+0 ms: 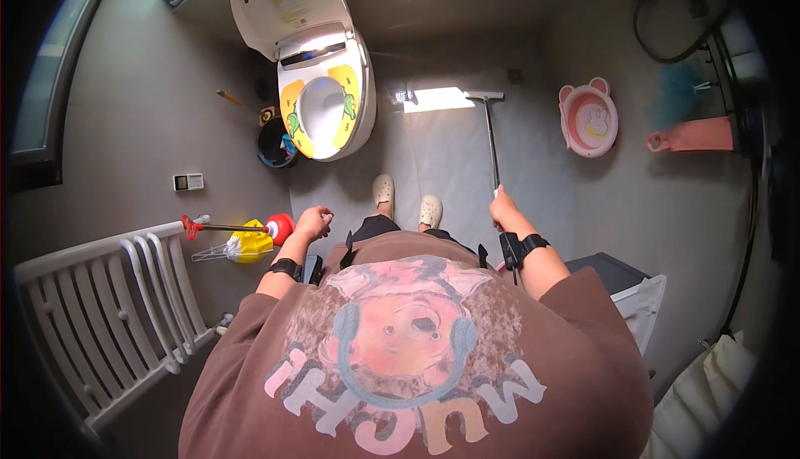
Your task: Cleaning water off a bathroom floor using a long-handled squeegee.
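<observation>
My right hand is closed around the top of the long grey handle of a floor squeegee. Its pale, narrow blade rests on the grey tiled floor, beside a bright patch of sunlight. On the other side, my left hand hangs in front of my body with its fingers curled in, and nothing shows in it. The closest thing to it is a red rubber plunger with a metal stick, next to a yellow and white bag. Black devices are strapped to both wrists.
A white toilet with its lid up and a yellow seat cover stands ahead left, beside a black bin. A white radiator is at left. At right are a pink basin and a white cabinet.
</observation>
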`<state>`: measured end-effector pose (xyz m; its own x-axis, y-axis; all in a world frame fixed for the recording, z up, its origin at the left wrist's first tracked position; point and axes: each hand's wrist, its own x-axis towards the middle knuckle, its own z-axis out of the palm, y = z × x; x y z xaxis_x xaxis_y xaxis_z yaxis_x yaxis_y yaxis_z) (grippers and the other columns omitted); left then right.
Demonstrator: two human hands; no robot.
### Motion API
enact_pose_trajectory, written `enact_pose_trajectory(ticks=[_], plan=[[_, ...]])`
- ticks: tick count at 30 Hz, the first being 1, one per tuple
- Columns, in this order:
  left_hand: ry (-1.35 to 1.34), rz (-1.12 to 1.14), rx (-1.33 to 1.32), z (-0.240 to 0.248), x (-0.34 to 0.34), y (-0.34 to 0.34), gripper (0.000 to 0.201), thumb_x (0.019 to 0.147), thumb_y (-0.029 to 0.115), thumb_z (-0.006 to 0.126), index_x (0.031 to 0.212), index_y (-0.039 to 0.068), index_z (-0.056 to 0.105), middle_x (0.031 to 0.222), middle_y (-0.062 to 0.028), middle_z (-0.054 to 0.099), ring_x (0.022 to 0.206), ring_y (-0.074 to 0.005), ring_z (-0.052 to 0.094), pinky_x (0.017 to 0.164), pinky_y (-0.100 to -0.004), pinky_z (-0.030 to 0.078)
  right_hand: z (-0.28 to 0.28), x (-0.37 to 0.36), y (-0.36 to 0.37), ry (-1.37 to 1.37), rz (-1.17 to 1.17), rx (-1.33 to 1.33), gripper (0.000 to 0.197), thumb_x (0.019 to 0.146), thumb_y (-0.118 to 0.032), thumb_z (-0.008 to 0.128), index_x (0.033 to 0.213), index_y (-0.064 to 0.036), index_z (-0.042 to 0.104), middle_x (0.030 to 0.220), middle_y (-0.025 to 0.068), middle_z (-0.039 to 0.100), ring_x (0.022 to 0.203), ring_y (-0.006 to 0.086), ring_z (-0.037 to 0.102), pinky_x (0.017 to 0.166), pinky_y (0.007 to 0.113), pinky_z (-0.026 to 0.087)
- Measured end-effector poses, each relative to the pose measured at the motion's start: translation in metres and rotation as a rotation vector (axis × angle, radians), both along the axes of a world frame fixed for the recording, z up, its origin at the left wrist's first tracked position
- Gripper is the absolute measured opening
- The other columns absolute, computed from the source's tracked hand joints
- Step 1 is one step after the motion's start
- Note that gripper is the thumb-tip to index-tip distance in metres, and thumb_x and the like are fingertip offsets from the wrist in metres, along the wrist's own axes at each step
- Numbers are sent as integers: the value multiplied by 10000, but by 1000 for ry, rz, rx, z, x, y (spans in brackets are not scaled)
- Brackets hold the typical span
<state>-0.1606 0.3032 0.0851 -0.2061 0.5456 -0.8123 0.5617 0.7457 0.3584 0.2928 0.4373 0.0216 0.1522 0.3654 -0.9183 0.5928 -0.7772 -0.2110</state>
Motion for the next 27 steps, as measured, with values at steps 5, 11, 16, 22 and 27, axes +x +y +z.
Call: enact_pose_trajectory(ticks=[5, 11, 16, 22, 27], plan=[[-25, 96, 48, 0, -13, -14, 216, 862, 179, 507, 1010, 34, 568, 666, -87, 622, 560, -147, 608, 513, -285, 488, -13, 26, -77, -179, 665, 246, 623, 835, -68, 326, 1404, -161, 90, 932, 256, 595, 759, 349, 613, 628, 416, 487], [37, 88, -49, -9, -35, -38, 221, 857, 184, 510, 1014, 40, 570, 663, -91, 632, 556, -146, 615, 510, -277, 487, 12, -10, -40, -137, 880, 146, 539, 892, -121, 291, 1397, -125, 103, 1121, 239, 536, 1002, 360, 550, 848, 425, 441], [-12, 64, -107, -19, -50, -37, 237, 864, 206, 504, 1029, 47, 567, 666, -91, 631, 558, -146, 614, 513, -277, 486, 27, -78, 30, -222, 892, 108, 494, 916, -139, 282, 1391, -144, 145, 1124, 214, 544, 1010, 350, 549, 825, 432, 457], [-62, 242, -21, -23, -62, -39, 219, 861, 201, 512, 1004, 44, 569, 681, -89, 628, 567, -145, 610, 518, -280, 484, 49, -91, 0, -311, 962, 57, 517, 921, -159, 273, 1403, -176, 88, 1157, 190, 535, 1041, 318, 545, 848, 421, 451], [-60, 184, -107, -23, -84, -43, 209, 855, 191, 515, 987, 39, 569, 652, -84, 617, 548, -153, 606, 505, -285, 482, 21, -147, 63, -314, 904, 56, 526, 919, -157, 280, 1402, -149, 71, 1166, 189, 529, 1047, 322, 540, 850, 426, 452]])
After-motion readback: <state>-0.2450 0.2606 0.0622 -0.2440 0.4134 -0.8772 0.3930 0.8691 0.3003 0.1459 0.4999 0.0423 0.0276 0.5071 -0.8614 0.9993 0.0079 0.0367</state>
